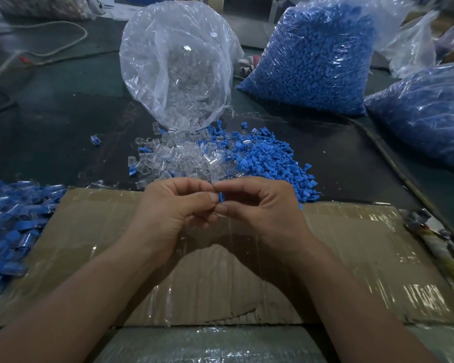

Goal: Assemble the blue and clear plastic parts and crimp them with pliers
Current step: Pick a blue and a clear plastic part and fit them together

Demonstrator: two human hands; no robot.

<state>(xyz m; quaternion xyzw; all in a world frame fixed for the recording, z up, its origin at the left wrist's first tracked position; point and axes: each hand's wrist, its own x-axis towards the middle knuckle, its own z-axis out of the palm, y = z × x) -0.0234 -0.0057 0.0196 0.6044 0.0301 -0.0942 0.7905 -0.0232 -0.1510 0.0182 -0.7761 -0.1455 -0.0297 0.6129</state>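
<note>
My left hand and my right hand meet fingertip to fingertip above the taped cardboard sheet. Between their pinching fingers sits a small blue plastic part; a clear part may be with it, but the fingers hide it. Just beyond the hands lie a heap of clear plastic parts and a heap of blue plastic parts. A pile of joined blue-and-clear pieces lies at the left. At the right edge rests a tool that looks like pliers, untouched.
An open clear bag spills clear parts onto the dark table. Two full bags of blue parts stand at the back right. A dark cable runs along the right side, and cords lie at the back left.
</note>
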